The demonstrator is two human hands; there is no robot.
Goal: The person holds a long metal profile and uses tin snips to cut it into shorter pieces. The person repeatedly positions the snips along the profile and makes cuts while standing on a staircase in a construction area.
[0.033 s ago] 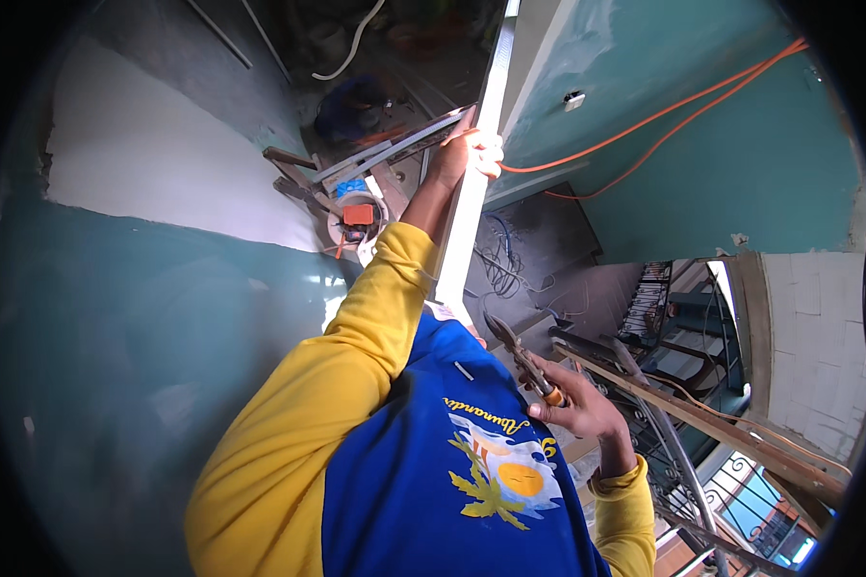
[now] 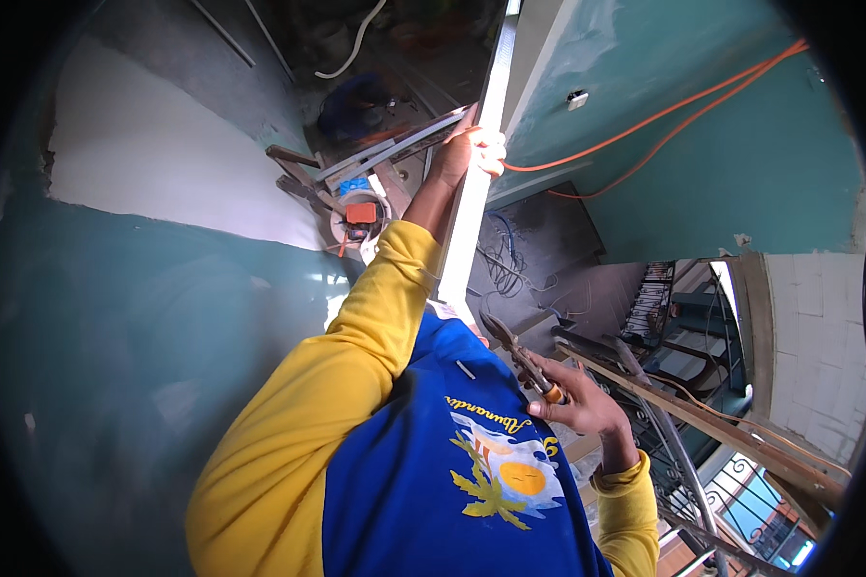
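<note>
My left hand (image 2: 470, 156) is closed around a long white metal channel (image 2: 468, 216), its fingers over the right edge. The channel runs from the top of the view down to near my chest, brightly lit along its face. Lower down on the right, my right hand (image 2: 581, 396) grips a pair of tin snips (image 2: 518, 354) by the handles, which have orange on them. The dark jaws of the snips point up and left, in front of my blue shirt and just off the channel's lower end. The jaws' exact opening is hard to make out.
Left of the channel stands a bucket with an orange box (image 2: 361, 213) on top, beside wooden pieces (image 2: 298, 159). Orange cords (image 2: 664, 111) hang across the teal wall at right. Loose cable (image 2: 506, 274) lies on the floor. A wooden rail (image 2: 712, 413) and stair railing are at lower right.
</note>
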